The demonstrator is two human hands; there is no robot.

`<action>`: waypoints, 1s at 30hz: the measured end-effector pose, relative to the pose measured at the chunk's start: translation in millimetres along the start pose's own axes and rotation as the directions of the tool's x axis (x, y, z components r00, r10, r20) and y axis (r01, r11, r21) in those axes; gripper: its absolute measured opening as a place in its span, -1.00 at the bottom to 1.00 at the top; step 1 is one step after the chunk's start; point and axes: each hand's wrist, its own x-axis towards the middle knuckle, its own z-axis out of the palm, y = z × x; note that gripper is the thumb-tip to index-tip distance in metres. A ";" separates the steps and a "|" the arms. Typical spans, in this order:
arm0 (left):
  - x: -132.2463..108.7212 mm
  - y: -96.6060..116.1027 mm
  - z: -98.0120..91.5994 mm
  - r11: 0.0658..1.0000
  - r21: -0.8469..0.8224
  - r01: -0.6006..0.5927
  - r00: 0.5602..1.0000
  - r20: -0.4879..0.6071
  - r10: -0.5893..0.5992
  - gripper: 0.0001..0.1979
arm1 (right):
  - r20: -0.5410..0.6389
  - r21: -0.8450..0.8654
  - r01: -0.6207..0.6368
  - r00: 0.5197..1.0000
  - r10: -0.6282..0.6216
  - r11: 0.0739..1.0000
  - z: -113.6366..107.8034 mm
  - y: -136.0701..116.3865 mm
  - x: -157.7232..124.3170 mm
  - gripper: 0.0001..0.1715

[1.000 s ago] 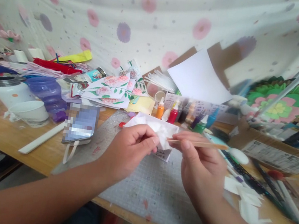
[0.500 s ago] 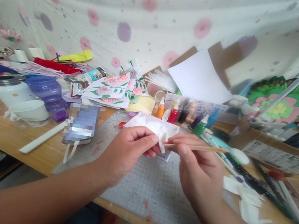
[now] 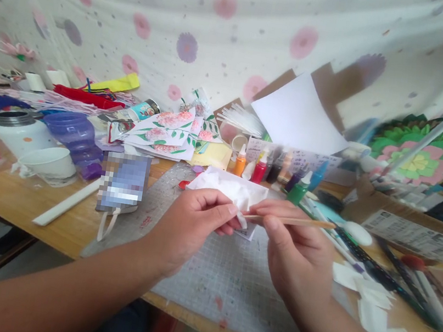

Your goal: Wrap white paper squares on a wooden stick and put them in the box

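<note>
My left hand [image 3: 201, 216] is closed in a pinch on a small white strip [image 3: 242, 221], soft-looking and perhaps paper or tissue. A pale wooden stick [image 3: 300, 221] lies between the thumb and fingers of my right hand [image 3: 293, 243], its tapered end pointing right. The stick's other end meets the white strip between the two hands. Just beyond my fingers is a white box or tray [image 3: 257, 195] with crumpled white material [image 3: 227, 183] in it. Both hands hover over a grey cutting mat [image 3: 203, 291].
Paint bottles, among them a red one [image 3: 260, 169] and a green one [image 3: 298, 190], stand behind the box. A cardboard box of brushes [image 3: 411, 230] is at right, near white scraps [image 3: 375, 305]. At left are a white cup [image 3: 49, 163] and a white bar [image 3: 68, 201].
The whole view has shifted slightly. Both hands keep nearly the same pose, with the stick still against the white strip.
</note>
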 end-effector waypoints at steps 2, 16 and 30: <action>0.0 1.1 0.8 1.000 0.019 0.010 1.000 -0.013 -0.010 -0.86 | 0.009 -0.008 -0.003 1.000 0.003 1.000 0.0 -0.4 -0.2 -0.77; -3.2 2.6 0.3 0.999 0.041 -0.005 1.000 -0.003 0.005 -0.91 | 0.032 -0.066 0.011 0.999 -0.009 0.998 0.1 -3.4 -0.1 -0.77; -1.2 2.4 2.9 0.984 0.178 -0.008 0.998 -0.056 0.018 -0.86 | 0.099 -0.257 0.096 0.992 -0.073 0.962 -2.8 -11.2 4.8 -0.79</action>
